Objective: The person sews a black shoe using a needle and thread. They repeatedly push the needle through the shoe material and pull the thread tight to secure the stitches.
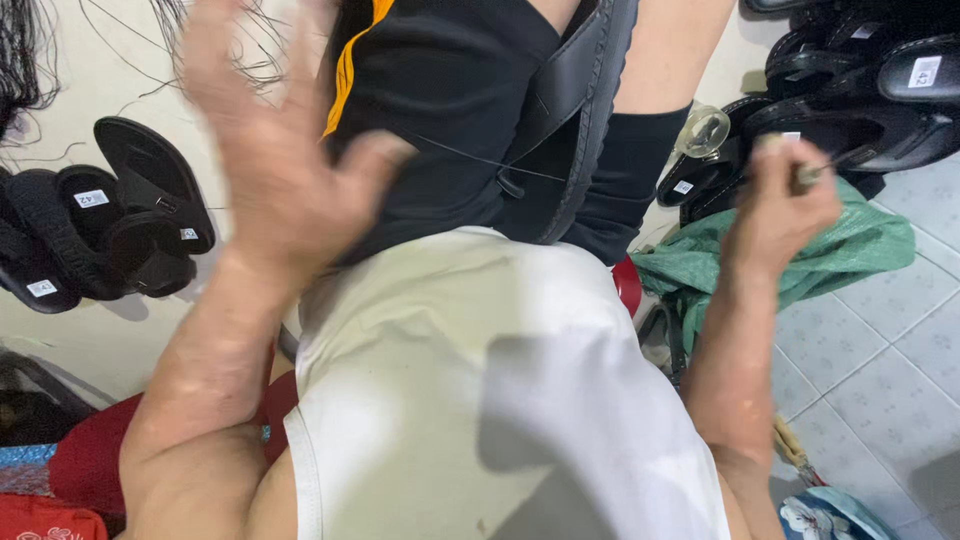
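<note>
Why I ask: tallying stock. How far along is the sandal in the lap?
Done: unclear; the piled sandals at both sides show no readable seams. In hand: the black sandal sits between the legs, a thread running from it; the right hand grips a thin tool, and the left hand is open, blurred. Left: probably more stitching on this one.

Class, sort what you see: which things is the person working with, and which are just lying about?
In use:
black sandal on the lap
thread
tool in right hand
left hand, open, blurred

Lying about:
sandals at left
sandals at right
green cloth
</note>
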